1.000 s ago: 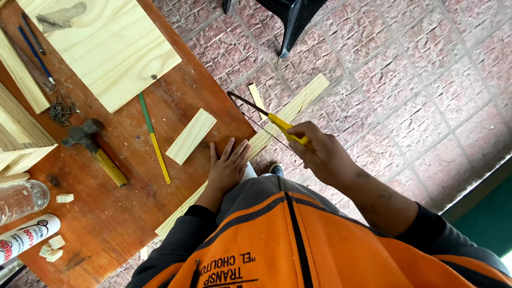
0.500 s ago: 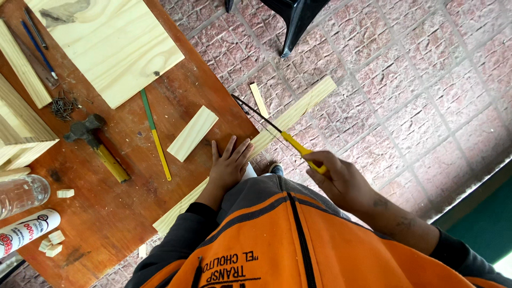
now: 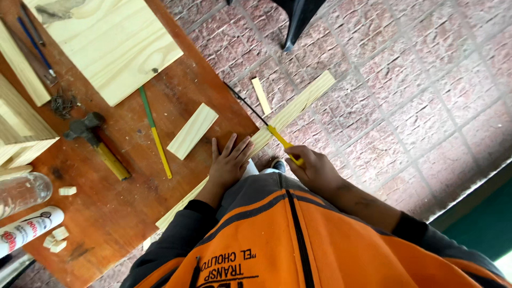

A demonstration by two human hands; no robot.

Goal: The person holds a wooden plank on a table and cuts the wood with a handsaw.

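My left hand [image 3: 228, 164] lies flat, fingers spread, pressing a long pale wood strip [image 3: 298, 102] down at the edge of the reddish-brown table [image 3: 122, 213]. The strip sticks out past the table edge over the brick floor. My right hand [image 3: 314, 169] grips the yellow handle of a small hacksaw [image 3: 257, 116], whose dark blade crosses the strip just beyond the table edge.
On the table lie a short wood block [image 3: 193, 130], a green-and-yellow pencil [image 3: 154, 130], a hammer [image 3: 96, 141], a large pine board [image 3: 114, 45], several nails [image 3: 63, 102], small wood offcuts [image 3: 56, 237], a clear bottle [image 3: 21, 193] and a white tube [image 3: 26, 230]. A small offcut [image 3: 261, 96] lies on the brick floor.
My right hand has drawn the saw back toward my body along the cut, then stayed near there. My left hand keeps pressing the strip in the same place.
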